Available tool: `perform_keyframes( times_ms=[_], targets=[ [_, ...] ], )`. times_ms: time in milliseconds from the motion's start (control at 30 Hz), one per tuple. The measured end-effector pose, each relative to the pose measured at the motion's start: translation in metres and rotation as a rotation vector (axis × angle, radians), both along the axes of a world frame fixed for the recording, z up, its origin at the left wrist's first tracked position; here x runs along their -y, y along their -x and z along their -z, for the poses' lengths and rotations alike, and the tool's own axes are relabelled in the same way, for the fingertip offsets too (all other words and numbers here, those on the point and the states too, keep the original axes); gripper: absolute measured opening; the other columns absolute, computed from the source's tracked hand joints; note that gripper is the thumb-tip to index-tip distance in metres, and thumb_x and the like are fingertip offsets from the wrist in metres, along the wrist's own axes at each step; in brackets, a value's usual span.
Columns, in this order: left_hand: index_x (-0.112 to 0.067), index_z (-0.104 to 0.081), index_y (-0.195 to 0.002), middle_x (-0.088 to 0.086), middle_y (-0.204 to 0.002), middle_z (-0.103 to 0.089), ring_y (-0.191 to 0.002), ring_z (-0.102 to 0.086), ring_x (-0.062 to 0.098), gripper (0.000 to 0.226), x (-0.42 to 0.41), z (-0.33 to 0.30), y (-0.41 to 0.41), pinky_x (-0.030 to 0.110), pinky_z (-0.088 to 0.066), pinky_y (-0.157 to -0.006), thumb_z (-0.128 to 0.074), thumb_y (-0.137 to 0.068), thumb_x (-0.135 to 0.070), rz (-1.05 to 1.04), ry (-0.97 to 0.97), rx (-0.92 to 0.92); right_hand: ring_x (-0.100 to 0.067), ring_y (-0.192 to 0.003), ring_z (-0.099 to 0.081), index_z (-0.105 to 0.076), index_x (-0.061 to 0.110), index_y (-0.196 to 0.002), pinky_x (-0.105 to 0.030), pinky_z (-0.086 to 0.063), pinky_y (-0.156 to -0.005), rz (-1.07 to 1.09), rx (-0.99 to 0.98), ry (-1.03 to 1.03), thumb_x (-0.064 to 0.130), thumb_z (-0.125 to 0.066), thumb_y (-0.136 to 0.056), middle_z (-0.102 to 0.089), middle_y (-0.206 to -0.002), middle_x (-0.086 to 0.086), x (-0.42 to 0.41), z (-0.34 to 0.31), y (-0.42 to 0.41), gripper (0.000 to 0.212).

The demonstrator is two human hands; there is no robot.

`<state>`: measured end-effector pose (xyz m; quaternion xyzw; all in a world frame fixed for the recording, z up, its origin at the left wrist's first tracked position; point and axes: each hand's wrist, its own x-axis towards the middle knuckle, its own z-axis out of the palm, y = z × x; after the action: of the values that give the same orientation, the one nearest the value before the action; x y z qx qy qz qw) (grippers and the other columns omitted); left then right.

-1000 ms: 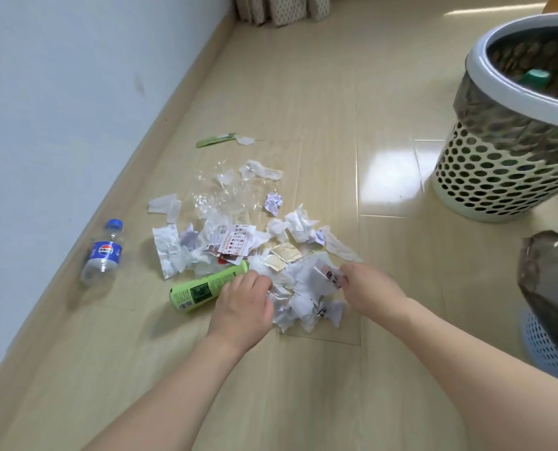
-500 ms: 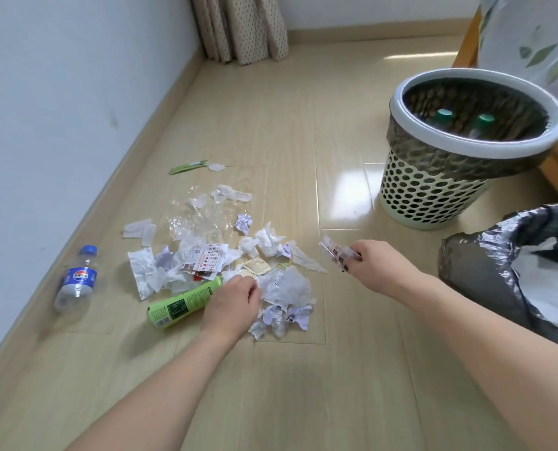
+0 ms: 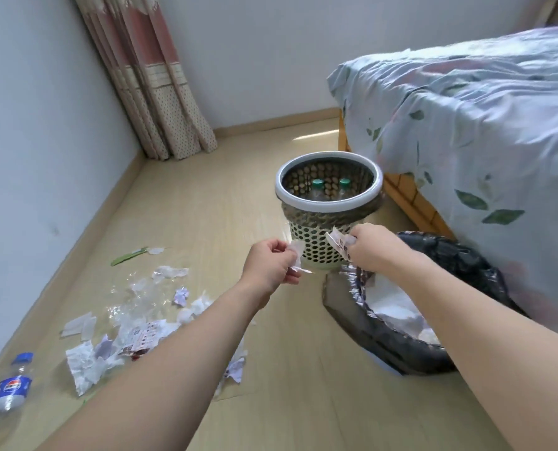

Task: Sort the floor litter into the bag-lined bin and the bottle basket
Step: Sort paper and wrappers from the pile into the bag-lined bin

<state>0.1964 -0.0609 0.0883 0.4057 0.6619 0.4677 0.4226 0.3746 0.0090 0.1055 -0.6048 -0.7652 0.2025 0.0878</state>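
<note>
**Both hands lifted with paper scraps, near the bins**

Left hand point(image 3: 271, 266) pinches a white scrap point(image 3: 296, 255) between curled fingers. Right hand point(image 3: 373, 249) grips a printed scrap point(image 3: 337, 244) over the near rim of the bag-lined bin point(image 3: 385, 340). Bottle basket point(image 3: 328, 203) stands just beyond, holding two green-capped bottles. Remaining litter point(image 3: 134, 333) and a Pepsi bottle point(image 3: 9, 390) lie by the left wall. Half a second ago the left hand was down on the pile; now raised.

Basket point(image 3: 316, 255) cream, hole-dotted — bin bag point(image 3: 466, 255) black — bedsheet point(image 3: 466, 125) pale blue, leaf-printed.
</note>
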Motion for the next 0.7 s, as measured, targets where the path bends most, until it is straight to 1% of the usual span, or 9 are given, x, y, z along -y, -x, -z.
perform_keyframes(
  times_ms=[100,167,233,333,433,500,567,633,700],
  targets=[
    [-0.009,-0.055,-0.077,0.008,-0.070,-0.057,-0.055,-0.063,0.026,0.016,-0.026,0.001,-0.071,0.032,-0.056,-0.051,-0.057,-0.093,-0.010,0.092,-0.039,-0.125,-0.027,-0.082,-0.056,-0.061,0.008,-0.103,-0.031,-0.045,-0.071,0.138,0.088,0.023,0.023,-0.048,-0.095,-0.066,-0.100,-0.010,0.001,-0.001,-0.071,0.022],
    [-0.010,-0.057,-0.076,0.005,-0.065,-0.062,-0.056,-0.066,0.025,0.015,-0.037,0.009,-0.111,0.039,-0.060,-0.060,-0.055,-0.091,-0.011,0.152,-0.022,-0.231,-0.029,-0.085,-0.060,-0.063,0.008,-0.099,-0.030,-0.045,-0.072,0.192,0.100,0.068,0.032,-0.046,-0.097,-0.066,-0.093,-0.009,0.009,0.003,-0.108,0.029],
    [-0.009,-0.063,-0.081,0.008,-0.069,-0.068,-0.061,-0.070,0.023,0.013,-0.042,0.018,-0.141,0.041,-0.061,-0.066,-0.053,-0.088,-0.010,0.263,0.048,-0.316,-0.029,-0.088,-0.063,-0.061,0.010,-0.087,-0.029,-0.045,-0.070,0.213,0.135,0.154,0.036,-0.045,-0.098,-0.063,-0.085,-0.008,0.015,0.008,-0.129,0.032],
    [-0.007,-0.069,-0.089,0.011,-0.079,-0.071,-0.066,-0.072,0.023,0.020,-0.045,0.023,-0.158,0.039,-0.061,-0.065,-0.049,-0.085,-0.008,0.391,0.111,-0.430,-0.029,-0.084,-0.061,-0.058,0.006,-0.082,-0.027,-0.045,-0.063,0.193,0.194,0.225,0.014,-0.046,-0.091,-0.064,-0.088,-0.009,0.011,0.019,-0.132,0.017],
    [-0.014,-0.067,-0.081,0.008,-0.074,-0.070,-0.066,-0.071,0.025,0.022,-0.052,0.015,-0.130,0.042,-0.061,-0.065,-0.046,-0.081,-0.010,0.293,0.060,-0.479,-0.031,-0.095,-0.062,-0.064,0.008,-0.099,-0.032,-0.050,-0.079,0.200,0.131,0.085,0.014,-0.048,-0.085,-0.067,-0.103,-0.013,-0.004,0.021,-0.112,0.022],
    [-0.017,-0.065,-0.076,0.005,-0.072,-0.068,-0.068,-0.069,0.027,0.021,-0.054,0.011,-0.091,0.042,-0.060,-0.065,-0.045,-0.079,-0.011,0.197,0.039,-0.532,-0.032,-0.096,-0.061,-0.063,0.010,-0.102,-0.038,-0.052,-0.086,0.178,0.058,-0.071,0.018,-0.046,-0.085,-0.066,-0.104,-0.010,-0.012,0.021,-0.084,0.025],
    [-0.019,-0.064,-0.077,0.004,-0.072,-0.067,-0.069,-0.067,0.026,0.020,-0.050,0.010,-0.045,0.035,-0.056,-0.062,-0.045,-0.079,-0.012,0.106,0.069,-0.589,-0.030,-0.097,-0.059,-0.063,0.011,-0.102,-0.042,-0.051,-0.088,0.067,-0.025,-0.167,0.020,-0.043,-0.088,-0.064,-0.104,-0.008,-0.014,0.022,-0.046,0.025],
    [-0.020,-0.065,-0.081,0.003,-0.075,-0.067,-0.072,-0.065,0.025,0.020,-0.035,0.015,0.012,0.027,-0.049,-0.062,-0.046,-0.082,-0.012,0.005,0.135,-0.654,-0.029,-0.098,-0.059,-0.064,0.011,-0.102,-0.039,-0.050,-0.087,-0.114,-0.089,-0.142,0.020,-0.044,-0.090,-0.064,-0.105,-0.008,-0.006,0.033,0.009,0.025],
    [-0.020,-0.065,-0.085,0.000,-0.078,-0.066,-0.077,-0.064,0.023,0.020,-0.014,0.027,0.060,0.027,-0.048,-0.067,-0.047,-0.083,-0.011,-0.062,0.198,-0.674,-0.028,-0.096,-0.060,-0.064,0.012,-0.103,-0.035,-0.051,-0.081,-0.270,-0.070,-0.015,0.018,-0.045,-0.088,-0.065,-0.104,-0.008,0.009,0.053,0.060,0.025]
  ],
)
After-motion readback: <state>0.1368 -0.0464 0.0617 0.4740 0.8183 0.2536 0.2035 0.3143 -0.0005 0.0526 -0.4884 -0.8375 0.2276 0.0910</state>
